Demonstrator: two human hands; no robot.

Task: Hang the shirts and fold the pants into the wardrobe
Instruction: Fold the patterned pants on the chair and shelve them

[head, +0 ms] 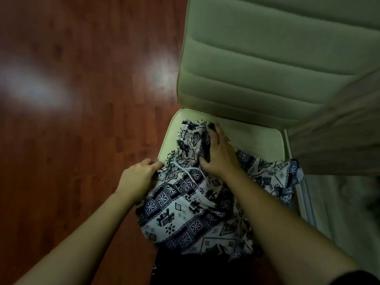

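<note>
The black-and-white patterned pants (185, 212) lie crumpled on the pale green chair (257, 136) seat. The right hand (218, 153) presses flat on them with fingers straight. The left hand (137, 175) touches their waistband edge, but whether it grips cannot be told.

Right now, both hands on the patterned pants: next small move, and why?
Probably smooth the patterned pants flat on the chair seat: they lie bunched, the left hand sits at the waistband edge and the right hand presses the crumpled top.
</note>
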